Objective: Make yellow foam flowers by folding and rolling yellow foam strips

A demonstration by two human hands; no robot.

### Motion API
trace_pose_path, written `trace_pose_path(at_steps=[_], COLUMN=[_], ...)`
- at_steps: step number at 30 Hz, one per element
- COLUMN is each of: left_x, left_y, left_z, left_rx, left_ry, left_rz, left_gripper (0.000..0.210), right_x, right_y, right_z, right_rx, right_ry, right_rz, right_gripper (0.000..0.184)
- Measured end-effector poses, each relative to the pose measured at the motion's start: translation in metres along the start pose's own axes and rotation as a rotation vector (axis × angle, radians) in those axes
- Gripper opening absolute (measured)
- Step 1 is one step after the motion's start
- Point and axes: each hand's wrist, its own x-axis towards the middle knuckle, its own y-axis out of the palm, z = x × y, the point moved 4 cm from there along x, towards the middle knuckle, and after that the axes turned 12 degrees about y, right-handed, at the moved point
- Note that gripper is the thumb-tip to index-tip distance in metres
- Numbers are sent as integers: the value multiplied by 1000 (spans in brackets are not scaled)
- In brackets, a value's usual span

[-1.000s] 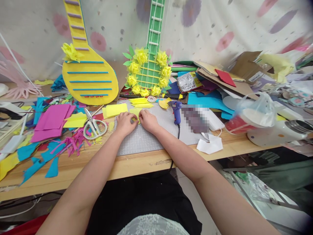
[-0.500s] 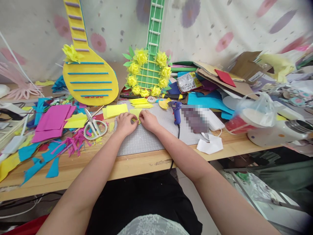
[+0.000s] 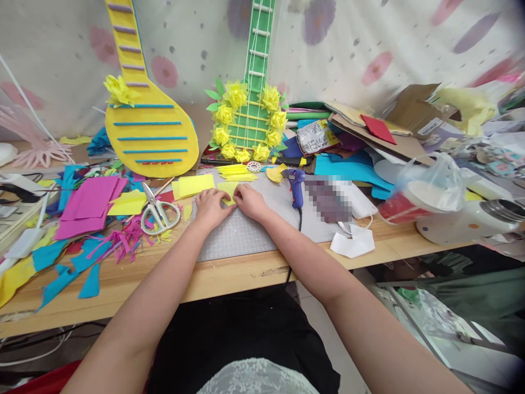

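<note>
Between my two hands is a small piece of yellow crepe paper (image 3: 227, 187), over the grey cutting mat (image 3: 229, 241). My left hand (image 3: 212, 207) is curled round its left side, thumb pointing inward. My right hand (image 3: 249, 201) pinches its right edge, and the two hands nearly meet at the thumbs. Just behind my left hand lies a stack of yellow paper sheets (image 3: 192, 185). Folded yellow strips (image 3: 237, 173) rest behind the piece. Right of my hands stands a blue glue gun (image 3: 296, 189); white-handled scissors (image 3: 159, 215) lie to the left.
A yellow paper lute (image 3: 151, 128) and a green flower-trimmed instrument (image 3: 254, 120) lean at the back. Magenta sheets (image 3: 88, 205) and blue scraps (image 3: 89, 282) cover the left. On the right are a white mask (image 3: 353, 242), a bagged red cup (image 3: 410, 202) and piled cardboard (image 3: 414, 112).
My left thumb has shifted slightly right, closer to my right fingers. Both hands stay at the yellow paper, and everything else looks the same.
</note>
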Motion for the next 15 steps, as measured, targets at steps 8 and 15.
trace_pose_path(at_steps=[8, 15], left_x=[1, 1], left_y=[1, 1], left_z=[2, 1], left_rx=[5, -3], left_ry=[20, 17], left_rz=[21, 20], left_gripper=[29, 29], right_x=[-6, 2], right_y=[-10, -13], right_z=[-8, -17], right_rx=[59, 21], right_ry=[-155, -56], right_rz=[-18, -83], right_gripper=[25, 25])
